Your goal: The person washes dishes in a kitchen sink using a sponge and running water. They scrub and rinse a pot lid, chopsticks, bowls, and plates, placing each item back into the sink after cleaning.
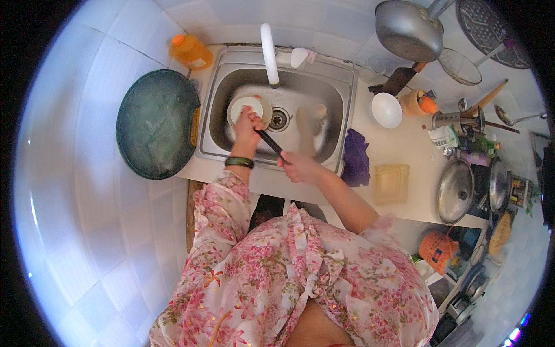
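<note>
A bundle of dark sticks, which look like chopsticks, slants between my hands over the front left of a stainless steel sink. My right hand grips the lower end near the sink's front rim. Around the upper end my left hand is closed, its fingers partly blurred; a dark green bangle circles that wrist. Just beyond the left hand, a white bowl rests on another dish in the basin, left of the drain strainer. My left hand hides part of both dishes.
A white faucet arches over the basin. Left of the sink stand a round green board and an orange bottle. To the right are a purple cloth, a white bowl, a clear tray and a pot lid.
</note>
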Action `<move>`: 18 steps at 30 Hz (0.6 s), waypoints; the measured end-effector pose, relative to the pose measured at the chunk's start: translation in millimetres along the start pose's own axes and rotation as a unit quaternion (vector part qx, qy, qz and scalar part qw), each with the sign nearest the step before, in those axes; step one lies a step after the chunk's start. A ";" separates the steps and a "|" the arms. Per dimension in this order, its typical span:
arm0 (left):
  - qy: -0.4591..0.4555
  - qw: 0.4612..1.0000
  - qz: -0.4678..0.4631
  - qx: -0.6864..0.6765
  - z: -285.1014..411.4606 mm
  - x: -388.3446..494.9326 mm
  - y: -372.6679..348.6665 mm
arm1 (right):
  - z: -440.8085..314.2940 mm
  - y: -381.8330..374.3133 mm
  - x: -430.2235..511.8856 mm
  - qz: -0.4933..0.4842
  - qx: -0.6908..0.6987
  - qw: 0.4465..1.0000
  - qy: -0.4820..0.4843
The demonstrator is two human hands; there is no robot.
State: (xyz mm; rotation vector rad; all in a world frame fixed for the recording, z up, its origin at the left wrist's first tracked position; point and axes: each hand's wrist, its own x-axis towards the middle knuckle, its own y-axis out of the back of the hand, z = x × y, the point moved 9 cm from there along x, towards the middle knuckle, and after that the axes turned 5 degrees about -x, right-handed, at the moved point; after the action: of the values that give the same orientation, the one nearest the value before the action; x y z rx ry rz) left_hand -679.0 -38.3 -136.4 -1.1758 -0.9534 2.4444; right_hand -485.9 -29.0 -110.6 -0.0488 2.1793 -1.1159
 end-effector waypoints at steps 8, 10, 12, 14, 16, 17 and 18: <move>-0.038 0.999 0.003 0.009 22.6 0.6 13.2 | -21.6 34.3 -49.2 0.255 -0.098 0.957 0.099; -0.023 0.999 0.042 0.023 1.6 -2.8 29.2 | -38.0 65.4 -65.4 0.346 -0.151 0.911 0.166; -0.010 0.991 0.041 0.126 -22.3 -13.7 34.6 | -54.9 92.7 -82.2 0.412 -0.073 0.877 0.238; 0.036 0.968 0.032 0.248 -51.5 -27.1 44.6 | -87.3 96.4 -107.7 0.491 -0.043 0.808 0.323; 0.117 0.935 0.004 0.334 -78.3 -38.1 51.1 | -122.2 97.9 -126.5 0.522 -0.069 0.763 0.376; 0.153 0.907 -0.031 0.391 -88.0 -45.7 49.1 | -135.2 99.0 -131.9 0.537 -0.081 0.738 0.401; 0.189 0.872 -0.069 0.447 -98.1 -54.3 44.0 | -146.3 98.7 -132.5 0.532 -0.071 0.718 0.443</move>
State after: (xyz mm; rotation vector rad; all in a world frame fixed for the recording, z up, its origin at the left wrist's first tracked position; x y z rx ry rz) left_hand -567.0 -54.1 -177.8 -1.0806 0.2179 1.9960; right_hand -444.0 179.2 -50.7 1.7667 2.3421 -0.2252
